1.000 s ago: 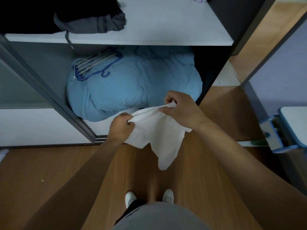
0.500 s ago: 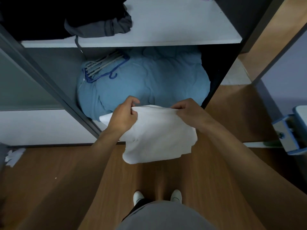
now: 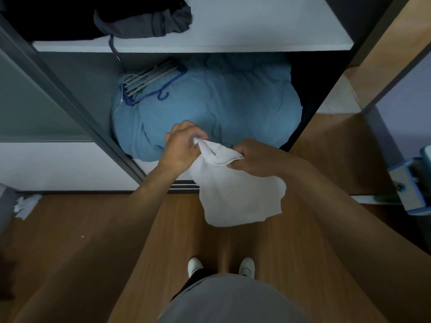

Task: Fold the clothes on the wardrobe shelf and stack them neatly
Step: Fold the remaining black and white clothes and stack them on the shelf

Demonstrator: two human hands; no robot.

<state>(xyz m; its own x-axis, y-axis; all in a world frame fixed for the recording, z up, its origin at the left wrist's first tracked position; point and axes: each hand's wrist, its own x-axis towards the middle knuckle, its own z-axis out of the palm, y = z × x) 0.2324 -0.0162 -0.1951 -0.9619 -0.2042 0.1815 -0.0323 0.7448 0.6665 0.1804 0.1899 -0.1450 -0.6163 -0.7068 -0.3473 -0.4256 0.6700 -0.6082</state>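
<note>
Dark clothes (image 3: 144, 22) lie heaped at the left of the wardrobe shelf (image 3: 268, 29). Below, before the wardrobe, the left hand (image 3: 184, 148) pinches the bunched top end of a white cloth (image 3: 238, 197), which hangs over the wooden floor (image 3: 93, 241); the right hand (image 3: 254, 159) grips its other end, seemingly a folded edge.

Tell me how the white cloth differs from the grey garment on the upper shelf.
The white cloth is pale; the grey garment is dark. The white cloth is gripped by the left hand and right hand; the grey garment lies on the shelf, untouched. The white cloth hangs loose below the hands; the grey garment lies bunched in a heap. Neither is folded yet.
</note>
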